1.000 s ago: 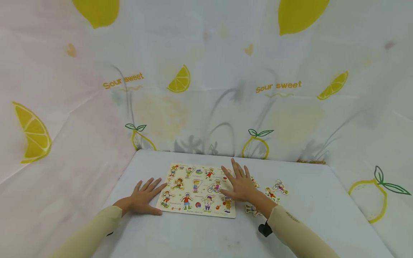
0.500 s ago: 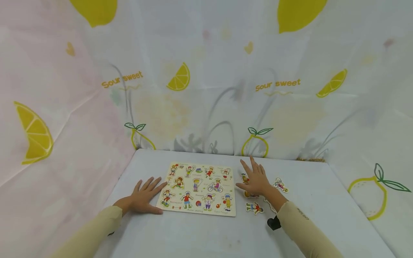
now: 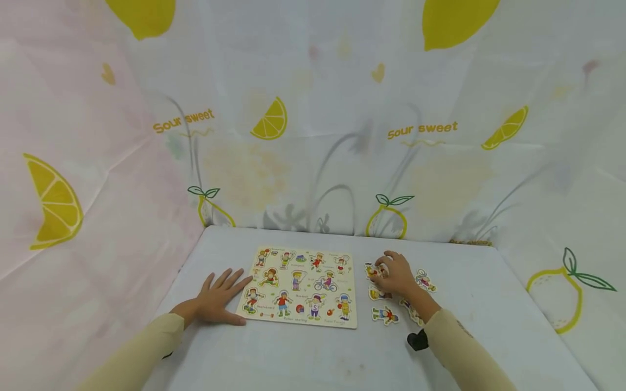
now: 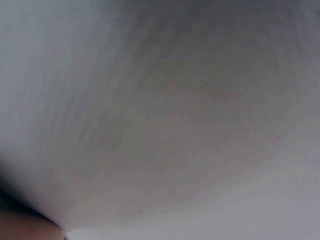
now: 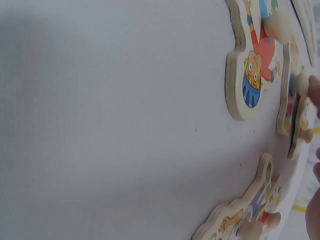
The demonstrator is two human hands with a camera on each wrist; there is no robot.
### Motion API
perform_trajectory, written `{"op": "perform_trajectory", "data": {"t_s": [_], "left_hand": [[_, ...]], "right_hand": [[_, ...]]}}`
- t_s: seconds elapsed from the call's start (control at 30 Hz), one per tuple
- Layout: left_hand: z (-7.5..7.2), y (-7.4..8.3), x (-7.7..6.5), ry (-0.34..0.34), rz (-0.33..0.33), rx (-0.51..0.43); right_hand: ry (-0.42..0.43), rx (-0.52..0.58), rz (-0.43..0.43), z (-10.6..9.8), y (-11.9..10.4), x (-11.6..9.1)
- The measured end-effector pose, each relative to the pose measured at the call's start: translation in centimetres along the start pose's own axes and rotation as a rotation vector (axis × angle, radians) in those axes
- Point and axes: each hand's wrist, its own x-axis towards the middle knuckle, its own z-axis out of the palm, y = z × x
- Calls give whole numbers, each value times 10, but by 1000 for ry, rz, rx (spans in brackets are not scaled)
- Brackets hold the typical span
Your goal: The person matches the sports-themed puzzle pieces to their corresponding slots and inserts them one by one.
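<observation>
On the white table lies a wooden puzzle board printed with children playing sports. My left hand rests spread beside its left edge, fingertips at the edge. In the left wrist view only a blurred pale surface and a bit of skin show. Right of the board, my right hand reaches over loose puzzle pieces, thumb and fingers bent around a figure piece. Whether they pinch its knob is unclear. In the right wrist view a fingertip is close to a wooden knob at the right border.
Near the right hand lie a blue-capped figure piece, a cyclist piece and others, partly under the wrist. The pieces have round knobs. Lemon-print cloth walls enclose the table's back and sides.
My right hand has moved right from over the board to the loose pieces, and its spread fingers have bent inward. The board's right side is uncovered. The left hand stays in place.
</observation>
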Motion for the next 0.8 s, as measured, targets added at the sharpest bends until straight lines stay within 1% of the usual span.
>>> {"op": "perform_trajectory", "data": {"t_s": [0.07,0.17,0.23,0.3,0.37,0.47,0.57,0.6,0.63,0.7,0.8], "left_hand": [[0,0,-1,4,0,-1],[4,-2,1,8,-8,0],[7,-4,1,15,-4,-4],[10,-6,2,14,-11,6],[12,-7,2,15,-16,25],[14,-8,2,24,-6,36],[13,-9,2,30,15,32],[12,-9,1,37,23,15],[10,-9,1,39,25,2],[8,-8,0,41,23,7],[6,-6,0,47,21,11]], "right_hand": [[22,-11,-20,3,0,1],[32,-47,-6,5,-2,1],[27,-83,2,7,-4,1],[0,-110,28,9,-7,3],[-35,-121,67,10,-11,4],[-87,-121,162,10,-19,7],[-125,-88,251,6,-31,9],[-134,-84,266,6,-35,10],[-141,-81,272,5,-38,12],[-152,-102,264,5,-44,14],[-134,-145,219,6,-48,17]]}}
